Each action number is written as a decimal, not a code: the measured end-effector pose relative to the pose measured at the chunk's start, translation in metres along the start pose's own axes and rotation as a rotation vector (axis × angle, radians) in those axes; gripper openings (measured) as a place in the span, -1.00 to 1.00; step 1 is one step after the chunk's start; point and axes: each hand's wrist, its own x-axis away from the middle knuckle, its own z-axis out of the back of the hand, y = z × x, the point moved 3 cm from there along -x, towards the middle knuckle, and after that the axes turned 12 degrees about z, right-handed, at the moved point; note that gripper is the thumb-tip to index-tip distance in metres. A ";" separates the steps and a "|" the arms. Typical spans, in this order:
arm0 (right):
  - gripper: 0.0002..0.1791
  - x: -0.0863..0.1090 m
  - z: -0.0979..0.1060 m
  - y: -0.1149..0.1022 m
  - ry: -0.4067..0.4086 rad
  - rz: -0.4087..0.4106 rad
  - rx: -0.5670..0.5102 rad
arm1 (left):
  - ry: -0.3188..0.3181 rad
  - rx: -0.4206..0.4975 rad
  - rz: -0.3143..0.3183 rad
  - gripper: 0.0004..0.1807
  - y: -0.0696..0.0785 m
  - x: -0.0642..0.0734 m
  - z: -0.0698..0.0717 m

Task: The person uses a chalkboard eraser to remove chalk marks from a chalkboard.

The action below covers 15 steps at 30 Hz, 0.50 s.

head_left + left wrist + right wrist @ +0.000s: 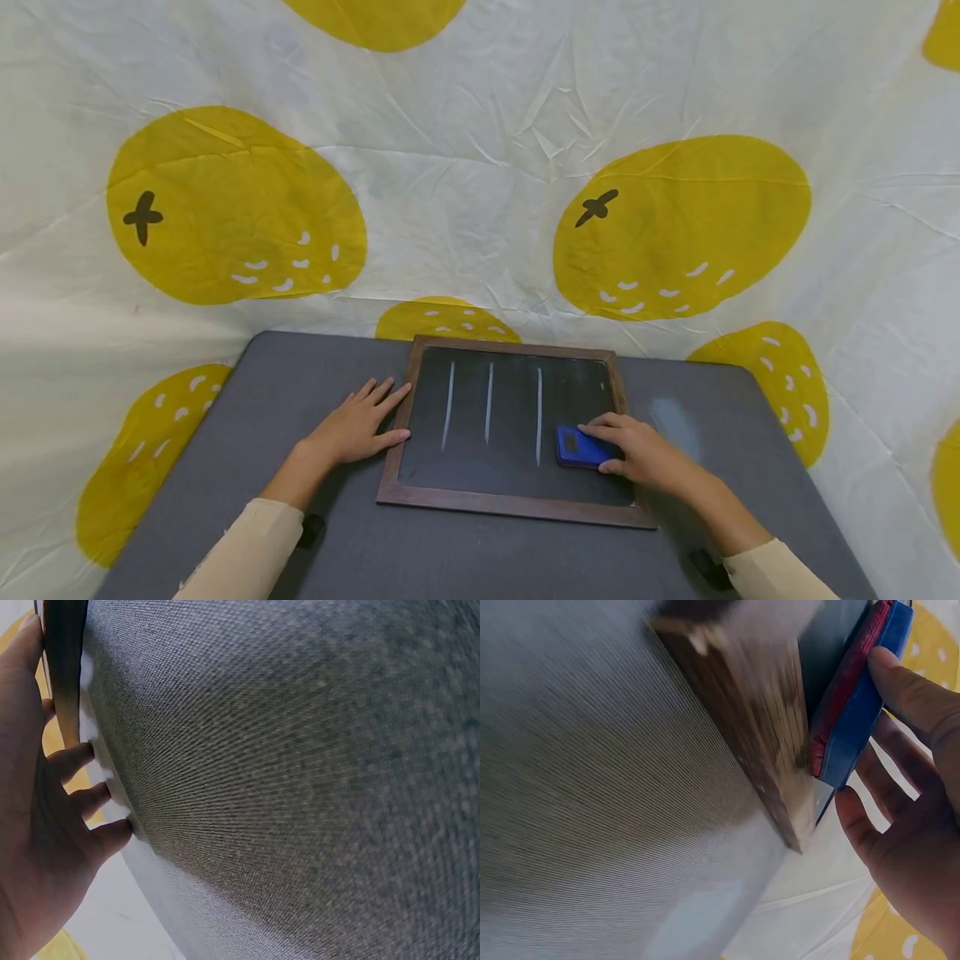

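Note:
A blackboard (465,467) in a brown wooden frame lies on the grey table, with three upright chalk lines on it. On its right part my right hand (637,450) grips a blue chalkboard eraser (581,447) between thumb and fingers. In the right wrist view the eraser (862,697) shows a red pad under its blue back, turned to the board. My left hand (356,429) rests at the board's left edge with fingers spread, thumb and a fingertip touching the frame. The left wrist view shows that hand (45,802) beside the frame (64,667).
The grey table (465,558) extends around the board, with a pale chalky smudge (675,425) to the right. Behind it hangs a white cloth (465,208) printed with yellow fruit shapes. Faint chalk traces mark the board's upper right.

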 end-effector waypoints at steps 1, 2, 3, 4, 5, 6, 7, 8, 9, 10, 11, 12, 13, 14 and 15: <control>-0.33 0.003 -0.001 -0.003 -0.001 0.004 -0.007 | 0.000 0.001 0.000 -0.09 0.000 0.000 0.000; -0.33 0.007 -0.002 -0.007 -0.004 0.008 -0.014 | 0.000 0.000 0.000 -0.09 0.000 0.000 0.000; -0.33 0.010 -0.004 -0.010 -0.004 0.006 -0.025 | 0.000 0.000 -0.001 -0.09 0.000 0.000 0.000; -0.34 0.013 -0.005 -0.013 -0.006 0.006 -0.034 | 0.000 -0.001 -0.002 -0.09 0.001 0.000 0.001; -0.34 0.015 -0.006 -0.015 -0.005 0.011 -0.040 | 0.001 -0.005 -0.003 -0.09 0.001 0.000 0.001; -0.34 0.018 -0.007 -0.017 -0.006 0.012 -0.050 | 0.002 -0.007 -0.004 -0.09 0.001 0.000 0.000; -0.35 0.020 -0.008 -0.019 -0.007 0.010 -0.059 | 0.001 -0.008 -0.003 -0.09 0.001 0.000 0.000; -0.35 0.022 -0.009 -0.021 -0.007 0.010 -0.067 | 0.000 -0.010 -0.001 -0.09 0.000 0.000 0.000; -0.36 0.023 -0.009 -0.022 -0.005 0.012 -0.071 | 0.000 -0.010 0.001 -0.09 0.000 -0.001 0.000; -0.36 0.024 -0.010 -0.023 -0.008 0.014 -0.072 | -0.001 -0.009 0.003 -0.09 0.000 -0.001 0.000; -0.35 0.025 -0.010 -0.023 -0.009 0.012 -0.076 | -0.001 -0.010 0.005 -0.09 0.000 -0.001 0.000; -0.36 0.026 -0.010 -0.023 -0.008 0.011 -0.079 | -0.001 -0.008 0.007 -0.09 0.000 -0.001 0.000; -0.36 0.026 -0.010 -0.023 -0.003 0.020 -0.079 | -0.003 -0.006 0.009 -0.09 0.000 -0.001 0.000; -0.35 0.025 -0.010 -0.022 -0.002 0.023 -0.080 | -0.004 -0.006 0.010 -0.09 0.000 -0.001 0.000; -0.35 0.025 -0.010 -0.021 -0.001 0.027 -0.080 | -0.004 -0.004 0.010 -0.09 0.000 -0.001 0.000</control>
